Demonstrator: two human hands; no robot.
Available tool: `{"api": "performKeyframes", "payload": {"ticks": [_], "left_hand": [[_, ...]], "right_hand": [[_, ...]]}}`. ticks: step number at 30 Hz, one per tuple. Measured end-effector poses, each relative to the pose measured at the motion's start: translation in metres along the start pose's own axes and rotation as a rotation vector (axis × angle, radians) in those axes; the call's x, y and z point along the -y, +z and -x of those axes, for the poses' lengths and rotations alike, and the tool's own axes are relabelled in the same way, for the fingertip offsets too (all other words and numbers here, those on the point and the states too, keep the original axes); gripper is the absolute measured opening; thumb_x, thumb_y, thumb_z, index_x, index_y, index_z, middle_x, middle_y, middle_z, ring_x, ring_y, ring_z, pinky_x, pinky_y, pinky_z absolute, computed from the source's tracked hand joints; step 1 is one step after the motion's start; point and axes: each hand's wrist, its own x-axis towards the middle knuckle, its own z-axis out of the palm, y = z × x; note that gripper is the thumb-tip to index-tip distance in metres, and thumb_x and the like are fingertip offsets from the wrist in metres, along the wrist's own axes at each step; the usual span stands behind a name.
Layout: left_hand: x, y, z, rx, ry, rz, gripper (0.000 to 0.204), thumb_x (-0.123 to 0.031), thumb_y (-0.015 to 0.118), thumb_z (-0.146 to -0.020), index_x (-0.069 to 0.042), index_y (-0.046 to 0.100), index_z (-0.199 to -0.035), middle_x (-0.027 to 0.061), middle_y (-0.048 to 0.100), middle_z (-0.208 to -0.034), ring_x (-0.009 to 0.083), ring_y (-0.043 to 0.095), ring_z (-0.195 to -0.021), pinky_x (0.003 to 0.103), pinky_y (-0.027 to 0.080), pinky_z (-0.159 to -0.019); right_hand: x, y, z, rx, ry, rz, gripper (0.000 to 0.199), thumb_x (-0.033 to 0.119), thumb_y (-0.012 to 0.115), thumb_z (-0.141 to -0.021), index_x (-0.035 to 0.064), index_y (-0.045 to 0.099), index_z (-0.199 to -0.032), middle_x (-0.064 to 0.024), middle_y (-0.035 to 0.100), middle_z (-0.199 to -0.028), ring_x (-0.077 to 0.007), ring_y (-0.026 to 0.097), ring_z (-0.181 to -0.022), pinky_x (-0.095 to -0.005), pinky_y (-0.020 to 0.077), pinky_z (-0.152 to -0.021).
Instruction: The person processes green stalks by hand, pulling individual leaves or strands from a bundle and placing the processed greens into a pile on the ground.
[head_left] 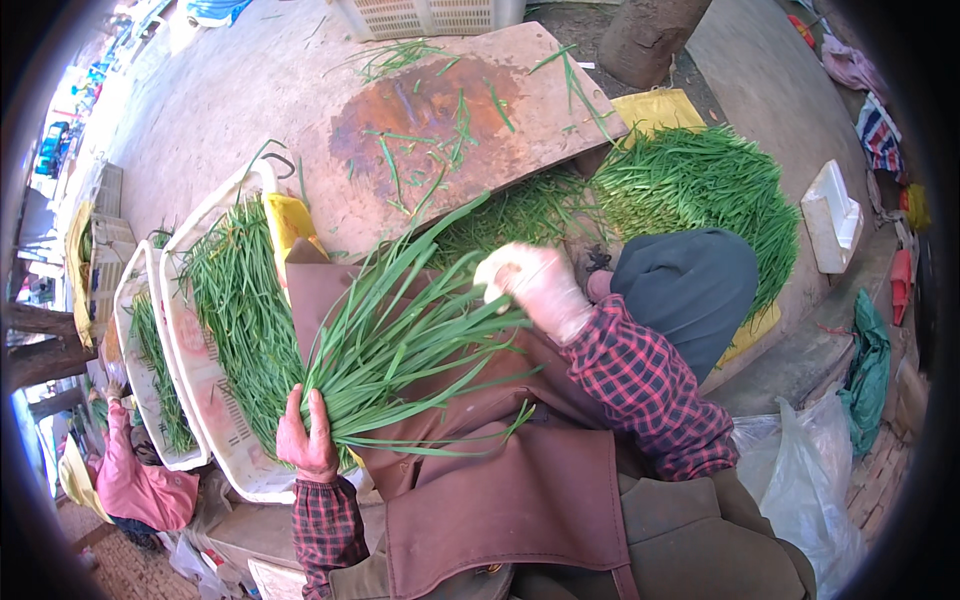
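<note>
From the head camera, the left hand (pixel 306 440) is clamping its grip around the root end of a bunch of green chives (pixel 400 335), the fingers wrapped shut over the gathered stems just above the lap. The bunch is fanning out up and to the right across a brown apron (pixel 500 490). The right hand (pixel 535 290), in a thin pale glove, is resting among the loose leaf tips, its fingers curling into them; whether they are pinching a leaf or only combing through, I cannot tell.

The chives are looking light, limp and easily bruised, so the bundled stem end, where the left hand is gripping, seems the sound place to hold them; the tips would likely bend or slip out if pulled.

A white crate (pixel 215 400) of more chives is sitting just beside the left hand, a second crate (pixel 150 400) beyond it. Ahead, a worn wooden tabletop (pixel 450 110) is carrying scattered leaves, and a large heap of chives (pixel 700 190) is lying to its right.
</note>
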Motion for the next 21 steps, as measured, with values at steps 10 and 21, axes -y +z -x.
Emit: {"api": "performKeyframes", "payload": {"ticks": [10, 21], "left_hand": [[0.004, -0.002, 0.014, -0.063, -0.004, -0.016, 0.03, 0.003, 0.07, -0.084, 0.0, 0.067, -0.114, 0.0253, 0.068, -0.109, 0.0284, 0.063, -0.067, 0.034, 0.047, -0.053], [0.002, -0.004, 0.01, -0.071, 0.023, 0.003, 0.032, 0.003, 0.069, -0.085, -0.002, 0.065, -0.116, 0.0253, 0.068, -0.109, 0.0251, 0.058, -0.062, 0.032, 0.043, -0.05]], "right_hand": [[0.012, -0.019, -0.002, 0.161, 0.073, -0.11, 0.019, 0.016, 0.065, -0.094, 0.0005, 0.071, -0.104, -0.0087, 0.072, -0.09, -0.0118, 0.067, -0.08, -0.0288, 0.0542, -0.077], [-0.007, 0.014, -0.005, 0.356, 0.103, 0.054, 0.028, 0.026, 0.073, -0.091, 0.0011, 0.071, -0.103, -0.0052, 0.07, -0.089, -0.0132, 0.064, -0.087, -0.0305, 0.0511, -0.082]]}}
